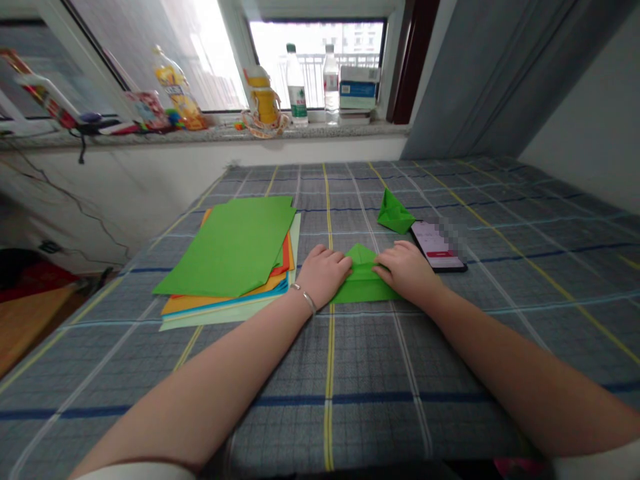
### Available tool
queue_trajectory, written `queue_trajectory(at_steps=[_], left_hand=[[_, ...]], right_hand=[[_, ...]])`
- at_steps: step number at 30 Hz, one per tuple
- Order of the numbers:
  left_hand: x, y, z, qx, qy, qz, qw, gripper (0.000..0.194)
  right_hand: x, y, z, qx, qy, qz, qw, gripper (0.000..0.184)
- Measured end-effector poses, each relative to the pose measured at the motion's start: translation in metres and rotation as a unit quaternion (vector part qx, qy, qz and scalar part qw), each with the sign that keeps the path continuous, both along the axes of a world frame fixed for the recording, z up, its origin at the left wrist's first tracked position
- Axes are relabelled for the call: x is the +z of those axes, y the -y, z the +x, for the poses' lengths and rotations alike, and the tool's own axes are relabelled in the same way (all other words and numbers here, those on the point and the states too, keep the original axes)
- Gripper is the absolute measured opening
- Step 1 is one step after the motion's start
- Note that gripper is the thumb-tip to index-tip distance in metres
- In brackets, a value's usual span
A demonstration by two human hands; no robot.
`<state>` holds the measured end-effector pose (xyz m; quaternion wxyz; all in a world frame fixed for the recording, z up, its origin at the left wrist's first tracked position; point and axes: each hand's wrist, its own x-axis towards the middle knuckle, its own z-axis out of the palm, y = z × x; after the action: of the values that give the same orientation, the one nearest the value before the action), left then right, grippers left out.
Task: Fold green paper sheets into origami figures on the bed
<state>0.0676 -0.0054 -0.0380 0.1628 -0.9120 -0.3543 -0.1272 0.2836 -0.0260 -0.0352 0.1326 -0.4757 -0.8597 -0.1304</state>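
My left hand [324, 275] and my right hand [406, 270] press on both sides of a folded piece of green origami paper [363, 287], which lies flat on a plaid blue-grey bedspread [330, 400]. Its peak points away from me, and my fingers hide parts of its sides. A silver bracelet [304, 298] circles my left wrist. Beyond my right hand stands a green folded paper boat [395, 212]. To the left of my left hand lies a stack of coloured origami sheets [230, 250], with a green sheet on top and orange and blue edges beneath.
A smartphone [438, 245] with a lit screen lies beside the paper boat. Along the far side, a stone windowsill [210, 135] holds plastic bottles [296, 87], a yellow flask [263, 100], and a box [359, 87]. A grey curtain [470, 80] hangs at the right.
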Motion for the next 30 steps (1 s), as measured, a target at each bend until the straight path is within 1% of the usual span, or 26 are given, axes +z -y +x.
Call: queue_trajectory(at_steps=[4,8,13,16,20,24,27,30], left_hand=[[-0.004,-0.005,0.001,0.008,0.000,-0.012,1.000,0.017],[-0.007,-0.009,0.001,0.014,0.014,-0.038,0.999,0.019],[-0.009,-0.009,0.001,0.023,0.049,-0.062,0.997,0.016],[-0.008,-0.007,0.003,0.029,0.047,-0.058,0.997,0.019],[-0.006,-0.005,0.007,0.032,0.021,-0.045,0.998,0.020],[-0.006,-0.003,0.008,0.041,0.023,-0.035,0.998,0.022],[-0.007,0.000,0.010,0.022,0.034,-0.020,0.999,0.023],[-0.008,0.003,0.011,-0.031,0.050,-0.006,0.998,0.027]], right_hand=[[-0.007,-0.006,0.000,-0.014,0.013,-0.016,1.000,0.017],[-0.009,-0.007,0.000,-0.028,0.015,-0.017,0.999,0.017],[-0.012,-0.008,0.000,-0.051,-0.014,-0.022,0.998,0.020],[-0.013,-0.009,0.001,-0.059,-0.027,-0.030,0.997,0.020],[-0.016,-0.010,0.001,-0.074,-0.032,-0.047,0.996,0.020],[-0.017,-0.011,-0.001,-0.093,-0.031,-0.063,0.993,0.021],[-0.017,-0.010,-0.002,-0.101,-0.029,-0.068,0.992,0.022],[-0.017,-0.010,-0.002,-0.106,-0.031,-0.072,0.991,0.023]])
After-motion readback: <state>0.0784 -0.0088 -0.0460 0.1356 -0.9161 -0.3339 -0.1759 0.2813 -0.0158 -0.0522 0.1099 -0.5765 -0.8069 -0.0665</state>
